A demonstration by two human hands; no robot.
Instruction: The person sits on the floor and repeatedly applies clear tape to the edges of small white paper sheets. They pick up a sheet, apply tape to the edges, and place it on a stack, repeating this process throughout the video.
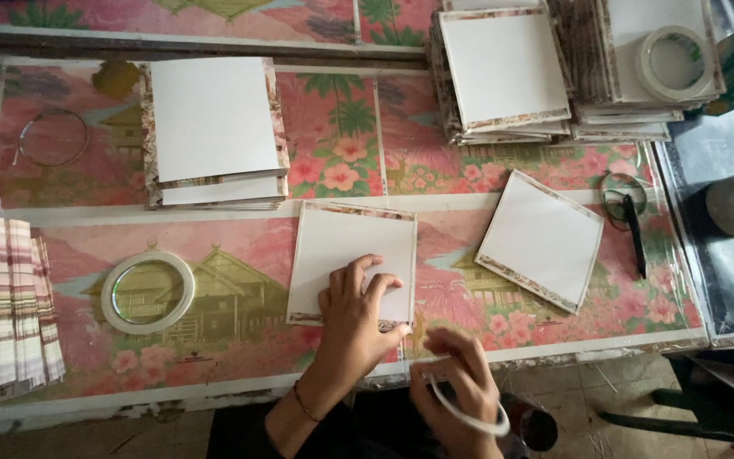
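My left hand (354, 319) lies flat on a white square card (346, 246) with a patterned border, pressing its lower right part to the table. My right hand (460, 387) is at the table's front edge, fingers closed on a strip of white tape (469, 416) that loops below it. A second white card (541, 240) lies tilted to the right of the first.
Stacks of similar cards stand at the back centre (214, 127) and back right (503, 72). Tape rolls lie at front left (148, 291) and on the far right stack (675, 61). Scissors (630, 217) lie at the right. Striped paper piles (6, 306) fill the left edge.
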